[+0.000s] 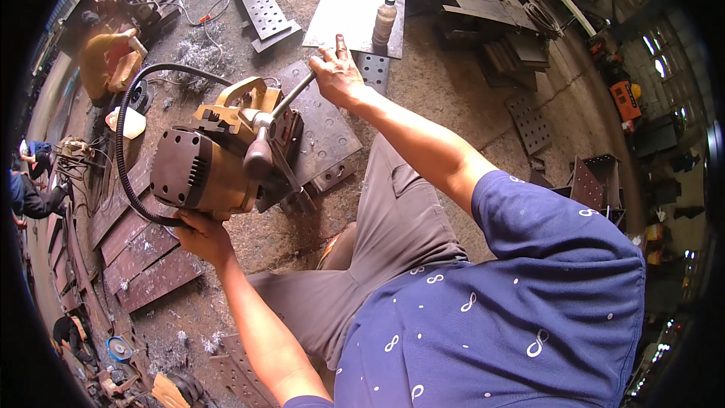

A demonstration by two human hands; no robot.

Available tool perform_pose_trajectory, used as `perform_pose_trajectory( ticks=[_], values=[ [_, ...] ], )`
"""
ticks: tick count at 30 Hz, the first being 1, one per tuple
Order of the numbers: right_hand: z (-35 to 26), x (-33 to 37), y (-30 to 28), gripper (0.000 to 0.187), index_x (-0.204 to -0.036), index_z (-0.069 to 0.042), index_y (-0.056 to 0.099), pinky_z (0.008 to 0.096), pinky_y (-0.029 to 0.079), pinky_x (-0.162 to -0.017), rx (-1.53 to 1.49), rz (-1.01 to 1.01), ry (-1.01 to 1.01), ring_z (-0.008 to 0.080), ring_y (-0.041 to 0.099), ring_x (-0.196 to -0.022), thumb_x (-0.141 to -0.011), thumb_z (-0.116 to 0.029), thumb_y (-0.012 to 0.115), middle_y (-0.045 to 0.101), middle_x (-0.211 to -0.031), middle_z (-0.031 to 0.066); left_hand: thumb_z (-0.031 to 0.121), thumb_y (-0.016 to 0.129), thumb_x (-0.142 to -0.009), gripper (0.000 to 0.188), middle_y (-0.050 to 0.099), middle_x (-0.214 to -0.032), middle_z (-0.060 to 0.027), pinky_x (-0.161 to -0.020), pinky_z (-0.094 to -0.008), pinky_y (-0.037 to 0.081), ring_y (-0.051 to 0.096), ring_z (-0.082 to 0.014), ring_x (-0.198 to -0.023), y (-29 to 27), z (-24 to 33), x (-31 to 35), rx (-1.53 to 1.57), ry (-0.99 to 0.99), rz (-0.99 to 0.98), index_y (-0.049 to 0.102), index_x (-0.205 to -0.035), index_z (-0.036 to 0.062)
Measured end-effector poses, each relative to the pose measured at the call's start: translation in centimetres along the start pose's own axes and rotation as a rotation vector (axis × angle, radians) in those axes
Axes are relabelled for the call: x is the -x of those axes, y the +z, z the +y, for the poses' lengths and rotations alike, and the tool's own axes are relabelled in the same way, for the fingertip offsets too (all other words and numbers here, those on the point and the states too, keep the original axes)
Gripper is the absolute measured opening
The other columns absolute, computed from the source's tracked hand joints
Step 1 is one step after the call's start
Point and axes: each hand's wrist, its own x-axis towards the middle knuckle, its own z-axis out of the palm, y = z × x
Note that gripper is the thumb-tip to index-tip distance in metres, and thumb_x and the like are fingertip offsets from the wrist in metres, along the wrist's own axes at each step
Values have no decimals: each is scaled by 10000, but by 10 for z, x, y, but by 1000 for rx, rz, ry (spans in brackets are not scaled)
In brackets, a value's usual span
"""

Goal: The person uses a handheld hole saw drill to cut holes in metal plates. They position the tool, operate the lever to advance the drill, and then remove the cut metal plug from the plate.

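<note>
A yellow and dark magnetic drill [219, 174] stands on a steel plate [332, 140] with round marks in its face, left of my knees. My right hand [337, 75] is closed round the outer end of the drill's metal feed lever [293, 96], its index finger stretched out. Another lever, with a dark knob [258, 159], points toward me. My left hand [204, 236] grips the lower edge of the motor housing beside the black corrugated cable sleeve [123, 136]; part of its fingers is hidden under the housing. The drill bit is out of sight.
Beyond my right hand, a bottle [384, 24] stands on a brightly lit flat plate [332, 19]. A perforated plate [258, 1] and metal shavings [200, 51] lie farther off. Steel plates [151, 268] lie at left. A person [106, 60] crouches far left; an orange machine [625, 100] stands right.
</note>
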Motion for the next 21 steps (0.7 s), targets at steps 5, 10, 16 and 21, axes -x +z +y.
perform_pose_trajectory(
  ticks=[5, 10, 16, 21],
  values=[
    [0, 2, -11, 447, -1331, -66, 607, 672, 240, -1212, -83, 6, -17, 635, 162, -1489, -901, -184, 627, 420, -1551, 275, 329, 449, -1095, 442, 676, -822, -210, -639, -429, 511, 648, -277, -711, -1, 0, 2, 0, -47, -18, 604, -941, -55],
    [1, 4, -30, 785, -1552, -145, 479, 617, 66, -1267, -214, -191, 61, 506, -29, -1568, -933, -628, 486, 192, -1689, 261, 328, 447, -1093, 438, 681, -822, -207, -648, -442, 517, 650, -284, -707, -3, -4, -1, -1, -2, -8, 614, -954, -52],
    [-34, 4, -21, 1021, -1650, -82, 166, 637, -39, -1239, -381, -40, 460, 466, -136, -1570, -919, -675, 562, -92, -1691, 311, 327, 440, -1094, 449, 693, -879, -242, -687, -453, 532, 678, -299, -761, -5, -6, -1, -4, -49, -26, 621, -996, -73],
    [-70, 5, -4, 1295, -1637, -15, -79, 480, 236, -1257, -1104, 96, 1029, 420, 106, -1583, -822, -615, 729, 20, -1686, 333, 373, 448, -1099, 494, 707, -930, -231, -692, -435, 536, 673, -263, -814, -3, -8, -1, -14, -37, -34, 624, -1080, -89]
  ],
)
